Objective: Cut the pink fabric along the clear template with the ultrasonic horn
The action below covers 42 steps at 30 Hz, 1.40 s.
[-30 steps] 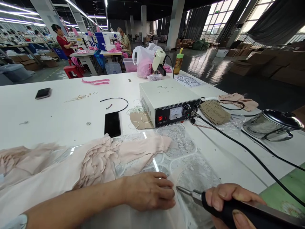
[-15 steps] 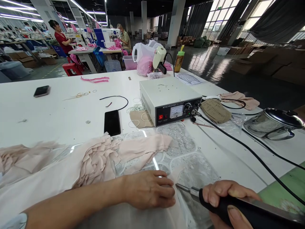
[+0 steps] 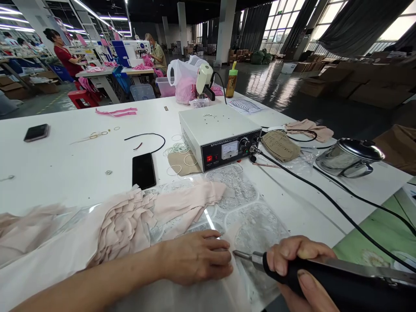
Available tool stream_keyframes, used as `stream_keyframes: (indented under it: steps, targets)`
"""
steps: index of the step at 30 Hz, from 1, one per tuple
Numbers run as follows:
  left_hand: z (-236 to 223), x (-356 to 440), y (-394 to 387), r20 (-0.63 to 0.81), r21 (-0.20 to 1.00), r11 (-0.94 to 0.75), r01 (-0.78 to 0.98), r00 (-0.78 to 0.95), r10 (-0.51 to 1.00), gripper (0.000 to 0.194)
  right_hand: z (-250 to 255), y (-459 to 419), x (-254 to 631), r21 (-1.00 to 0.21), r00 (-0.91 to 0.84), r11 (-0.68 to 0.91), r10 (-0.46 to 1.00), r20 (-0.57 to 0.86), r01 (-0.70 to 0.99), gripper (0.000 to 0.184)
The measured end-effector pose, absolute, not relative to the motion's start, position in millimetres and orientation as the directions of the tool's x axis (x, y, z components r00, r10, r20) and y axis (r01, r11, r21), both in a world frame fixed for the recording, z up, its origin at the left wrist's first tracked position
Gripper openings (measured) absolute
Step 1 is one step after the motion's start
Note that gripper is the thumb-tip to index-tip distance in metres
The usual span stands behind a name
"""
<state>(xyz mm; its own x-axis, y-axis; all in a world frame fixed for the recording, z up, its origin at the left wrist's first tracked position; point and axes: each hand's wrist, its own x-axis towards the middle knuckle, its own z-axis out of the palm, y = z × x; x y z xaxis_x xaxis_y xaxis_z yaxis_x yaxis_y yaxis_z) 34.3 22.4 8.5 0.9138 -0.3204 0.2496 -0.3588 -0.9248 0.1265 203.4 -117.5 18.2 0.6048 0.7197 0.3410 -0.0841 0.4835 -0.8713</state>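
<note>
My left hand (image 3: 195, 255) lies palm down with fingers stretched out, pressing pale pink fabric (image 3: 130, 216) onto a glass sheet (image 3: 256, 225) at the near table edge. My right hand (image 3: 295, 268) is closed around the black handle of a corded hand tool (image 3: 325, 277). Its metal tip (image 3: 240, 255) points left and sits just beside my left fingertips, over the fabric. A black cable (image 3: 325, 197) runs from the tool to a white control box (image 3: 221, 134) with a dial and red switches.
A black phone (image 3: 143, 170), rubber rings (image 3: 177, 149) and a tan pad lie left of the box. A steel pot (image 3: 349, 158), tan fabric pieces (image 3: 281, 145) and a bottle (image 3: 231, 82) stand to the right. Another phone (image 3: 36, 132) lies far left. People sit at sewing machines behind.
The view has shifted right, so everything sits further left in frame. My hands keep the same pose, with the tool tip still at my left fingertips.
</note>
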Motion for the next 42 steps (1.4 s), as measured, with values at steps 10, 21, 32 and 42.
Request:
stream_keyframes:
  steps: [10,21,32,42]
  targets:
    - [7,33,22,0.215,0.133,-0.926,-0.354,0.922,-0.321,0.024,16,-114,204,-0.857,0.546,0.512,0.735,0.402,-0.058,0.011]
    - [7,31,21,0.156,0.15,-0.926,-0.347,0.933,-0.324,0.024,12,-132,206,-0.873,0.579,0.468,0.753,0.313,-0.137,0.008]
    - [9,30,20,0.128,0.19,-0.928,-0.322,0.945,-0.302,0.026,11,-124,205,-0.855,0.566,0.517,0.718,0.405,-0.044,0.009]
    - [19,-27,-29,0.188,0.346,-0.898,0.272,0.918,0.351,0.029,-17,-149,238,-0.829,0.797,0.522,0.579,0.174,-0.198,0.015]
